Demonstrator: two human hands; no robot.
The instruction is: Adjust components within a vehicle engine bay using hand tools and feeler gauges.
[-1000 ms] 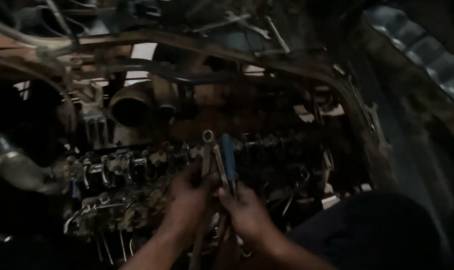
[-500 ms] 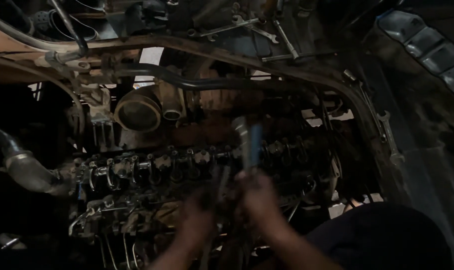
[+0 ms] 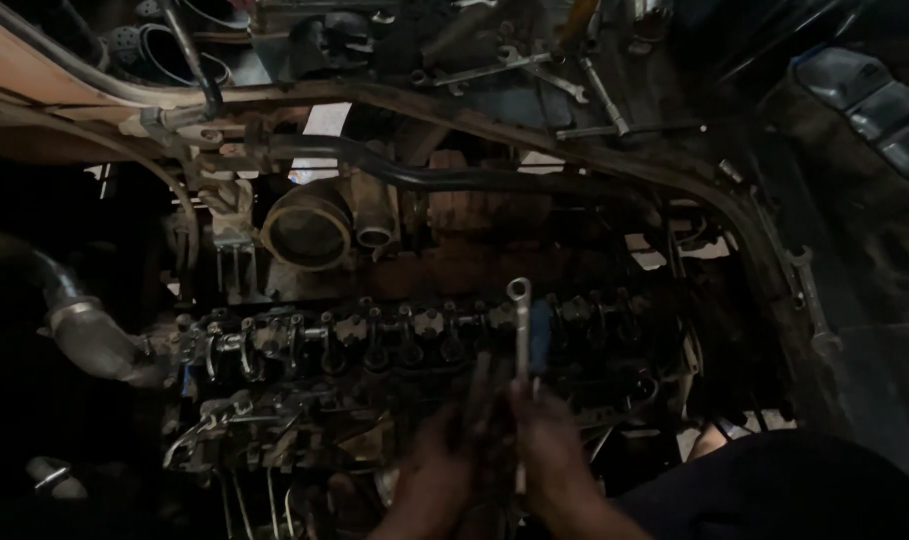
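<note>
My right hand point(image 3: 552, 455) is shut on a long metal ring spanner point(image 3: 519, 330), held upright with its ring end over the row of rocker arms point(image 3: 374, 335) of an open engine head. A blue-handled tool point(image 3: 540, 335) stands just behind the spanner. It is unclear which hand holds the blue-handled tool. My left hand point(image 3: 432, 478) is close beside the right, low over the engine's near side. That hand is dark and blurred, so its grip is unclear.
A round intake opening point(image 3: 307, 232) and a black pipe point(image 3: 444, 178) lie beyond the head. A grey hose point(image 3: 84, 325) curves in at the left. Loose spanners point(image 3: 514, 72) rest on the far ledge, and another spanner point(image 3: 806, 290) lies on the right edge.
Both hands dropped lower and came closer together. The spanner shifted right along the rocker row and now stands in my right hand. The view tilted slightly.
</note>
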